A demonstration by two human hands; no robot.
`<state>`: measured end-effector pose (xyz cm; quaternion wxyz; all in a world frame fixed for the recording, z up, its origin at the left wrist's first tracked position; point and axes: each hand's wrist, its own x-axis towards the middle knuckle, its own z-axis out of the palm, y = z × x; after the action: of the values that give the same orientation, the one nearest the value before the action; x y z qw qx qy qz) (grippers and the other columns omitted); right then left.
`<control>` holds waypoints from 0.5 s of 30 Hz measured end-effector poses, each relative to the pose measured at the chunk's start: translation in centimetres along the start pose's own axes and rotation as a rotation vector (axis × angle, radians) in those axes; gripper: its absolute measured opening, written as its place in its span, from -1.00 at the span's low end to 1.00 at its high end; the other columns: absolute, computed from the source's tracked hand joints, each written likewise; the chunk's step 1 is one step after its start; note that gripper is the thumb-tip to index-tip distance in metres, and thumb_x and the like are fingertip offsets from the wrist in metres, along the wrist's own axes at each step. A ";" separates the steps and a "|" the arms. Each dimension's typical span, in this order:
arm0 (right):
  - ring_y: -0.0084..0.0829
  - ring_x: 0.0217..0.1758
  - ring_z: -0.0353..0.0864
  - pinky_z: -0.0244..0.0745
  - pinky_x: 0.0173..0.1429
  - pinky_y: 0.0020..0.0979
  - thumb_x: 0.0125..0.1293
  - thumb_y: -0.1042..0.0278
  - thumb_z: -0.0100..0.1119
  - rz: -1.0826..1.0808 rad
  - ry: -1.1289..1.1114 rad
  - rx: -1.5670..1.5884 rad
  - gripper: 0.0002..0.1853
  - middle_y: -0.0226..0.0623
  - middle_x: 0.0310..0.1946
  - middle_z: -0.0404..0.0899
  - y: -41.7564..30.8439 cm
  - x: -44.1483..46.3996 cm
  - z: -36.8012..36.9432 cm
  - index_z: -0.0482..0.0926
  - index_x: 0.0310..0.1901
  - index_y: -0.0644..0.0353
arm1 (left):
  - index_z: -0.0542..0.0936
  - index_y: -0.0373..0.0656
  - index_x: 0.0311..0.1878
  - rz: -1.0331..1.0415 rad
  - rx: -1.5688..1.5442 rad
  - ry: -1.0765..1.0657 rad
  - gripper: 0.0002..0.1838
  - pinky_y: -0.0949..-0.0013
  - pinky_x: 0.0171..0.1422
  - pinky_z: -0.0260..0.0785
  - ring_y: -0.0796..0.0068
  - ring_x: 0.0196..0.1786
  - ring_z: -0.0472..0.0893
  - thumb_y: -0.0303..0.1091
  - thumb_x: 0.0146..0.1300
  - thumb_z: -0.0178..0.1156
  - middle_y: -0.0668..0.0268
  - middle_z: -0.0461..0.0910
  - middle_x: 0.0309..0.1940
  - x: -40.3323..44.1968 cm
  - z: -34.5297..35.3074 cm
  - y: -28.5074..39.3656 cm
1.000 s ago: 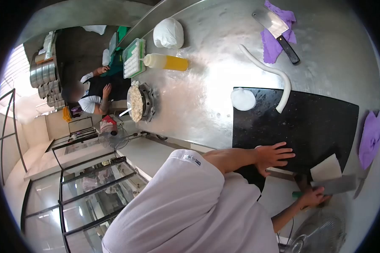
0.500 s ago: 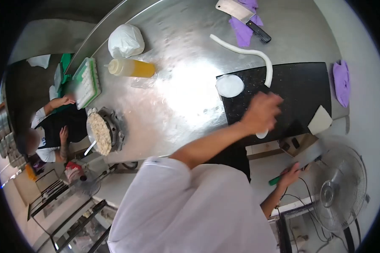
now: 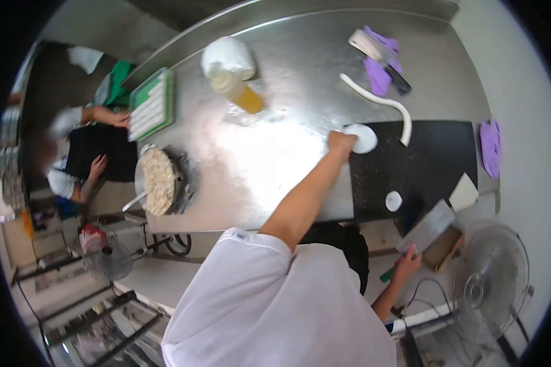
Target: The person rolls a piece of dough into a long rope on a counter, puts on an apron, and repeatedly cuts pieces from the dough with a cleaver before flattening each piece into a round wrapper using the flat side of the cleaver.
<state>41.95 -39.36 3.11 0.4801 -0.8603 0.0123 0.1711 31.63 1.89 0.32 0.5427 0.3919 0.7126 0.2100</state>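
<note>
White disc (image 3: 363,139), at one edge, touches fingers (image 3: 351,139) of the left hand (image 3: 340,144).

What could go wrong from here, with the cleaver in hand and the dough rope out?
The cleaver in the right hand could strike the nearby board edge. The dough rope, lying across the board's far edge, might stretch if an arm snags it. The handle jutting from the pan might get bumped, perhaps spilling food.

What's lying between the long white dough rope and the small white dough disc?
The head view shows only bare black board between the rope and the disc.
</note>
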 end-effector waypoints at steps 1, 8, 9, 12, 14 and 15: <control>-0.62 -0.69 0.28 0.21 -0.63 -0.50 0.49 -0.06 0.20 -0.016 -0.040 0.013 -0.60 -0.48 -0.65 0.32 -0.6 -0.2 0.0 0.47 -0.24 0.17 | 0.64 -0.30 -0.26 0.076 0.034 0.083 -0.69 0.14 0.07 0.57 -0.02 -0.11 0.73 -0.35 -0.09 0.40 -0.11 0.70 -0.23 -0.2 0.3 -0.4; -0.62 -0.69 0.25 0.13 -0.63 -0.51 0.49 0.00 0.22 -0.034 -0.068 0.038 -0.59 -0.45 -0.58 0.38 2.6 0.5 -2.1 0.54 -0.10 0.28 | 0.59 -0.25 -0.36 0.191 0.033 0.169 -0.83 0.02 0.09 0.53 -0.13 -0.10 0.68 -0.43 -0.04 0.31 -0.07 0.68 -0.27 -1.0 0.9 0.0; -0.62 -0.70 0.26 0.13 -0.63 -0.50 0.48 -0.02 0.22 -0.034 -0.075 0.010 -0.59 -0.45 -0.59 0.38 2.4 0.2 -2.2 0.54 -0.10 0.27 | 0.57 -0.24 -0.39 0.236 0.016 0.151 -0.85 0.00 0.07 0.52 -0.12 -0.09 0.68 -0.45 -0.04 0.31 -0.06 0.67 -0.26 -1.3 0.9 0.2; -0.62 -0.70 0.27 0.15 -0.62 -0.49 0.48 -0.02 0.22 -0.058 -0.095 -0.008 -0.58 -0.45 -0.61 0.38 1.8 -0.6 -2.6 0.55 -0.11 0.27 | 0.53 -0.23 -0.43 0.251 -0.064 0.259 -0.86 0.04 0.03 0.52 -0.08 -0.14 0.68 -0.47 -0.04 0.32 0.00 0.67 -0.31 -1.6 1.8 0.3; -0.62 -0.70 0.28 0.16 -0.62 -0.49 0.48 -0.02 0.23 -0.041 -0.069 -0.008 -0.59 -0.45 -0.62 0.38 2.3 -0.5 -2.5 0.55 -0.11 0.27 | 0.54 -0.23 -0.42 0.207 -0.087 0.296 -0.84 0.06 0.00 0.53 -0.04 -0.18 0.69 -0.47 -0.05 0.34 0.03 0.67 -0.34 -1.0 2.9 0.2; -0.62 -0.71 0.28 0.17 -0.62 -0.48 0.48 -0.02 0.23 -0.025 -0.048 -0.006 -0.59 -0.45 -0.62 0.37 2.0 -0.6 -2.3 0.55 -0.12 0.27 | 0.55 -0.23 -0.42 0.164 -0.110 0.339 -0.83 0.08 -0.03 0.53 -0.01 -0.22 0.69 -0.46 -0.06 0.36 0.06 0.67 -0.38 -0.9 3.1 0.4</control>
<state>41.63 -42.42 2.77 0.4799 -0.8573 -0.0104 0.1860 34.72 1.04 0.13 0.4165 0.3773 0.7470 0.3552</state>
